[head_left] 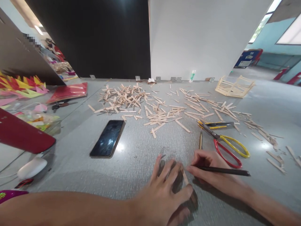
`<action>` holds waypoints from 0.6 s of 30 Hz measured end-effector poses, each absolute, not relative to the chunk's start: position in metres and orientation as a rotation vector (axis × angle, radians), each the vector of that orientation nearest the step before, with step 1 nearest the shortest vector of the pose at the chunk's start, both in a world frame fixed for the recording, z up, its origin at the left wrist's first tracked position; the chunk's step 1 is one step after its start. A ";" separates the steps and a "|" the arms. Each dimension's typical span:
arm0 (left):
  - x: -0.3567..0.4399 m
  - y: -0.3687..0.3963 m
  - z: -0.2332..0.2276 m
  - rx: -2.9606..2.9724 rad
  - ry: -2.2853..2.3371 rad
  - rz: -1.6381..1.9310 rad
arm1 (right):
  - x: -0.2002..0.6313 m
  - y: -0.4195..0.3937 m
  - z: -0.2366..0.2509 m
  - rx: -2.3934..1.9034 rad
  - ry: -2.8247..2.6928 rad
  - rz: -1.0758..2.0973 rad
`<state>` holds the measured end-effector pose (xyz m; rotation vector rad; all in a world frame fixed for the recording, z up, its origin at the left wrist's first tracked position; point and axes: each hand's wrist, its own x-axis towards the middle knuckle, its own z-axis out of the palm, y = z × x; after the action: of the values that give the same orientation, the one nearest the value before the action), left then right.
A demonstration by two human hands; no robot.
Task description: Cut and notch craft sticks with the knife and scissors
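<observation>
My right hand is closed round a black pen, its tip end hidden by the fingers, close to the right side of a wooden craft stick. My left hand rests low over the table, its outer fingers spread. The index finger and thumb of this hand hold that stick on the tabletop. Just beyond my right hand lies a gold-coloured pen. Scissors with one yellow and one red handle lie partly open beside it, across a yellow-and-black cutter.
Loose craft sticks and joined ones lie across the table. A small stick frame stands at the back right. A phone, a white mouse and a red cylinder are leftward. Upright boards border the back.
</observation>
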<state>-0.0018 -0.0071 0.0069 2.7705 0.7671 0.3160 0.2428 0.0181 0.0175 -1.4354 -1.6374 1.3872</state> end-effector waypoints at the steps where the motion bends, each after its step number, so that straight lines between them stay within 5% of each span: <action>1: -0.002 -0.007 0.007 2.768 0.763 0.327 | 0.244 0.019 0.017 -1.435 -1.631 1.387; 18: -0.001 -0.004 0.003 2.938 0.894 0.705 | 0.240 0.018 0.010 -1.442 -1.701 1.229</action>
<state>-0.0010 -0.0040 0.0032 2.9376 0.8940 0.7054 0.2399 0.0176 0.0100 -1.4420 -1.7011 1.2286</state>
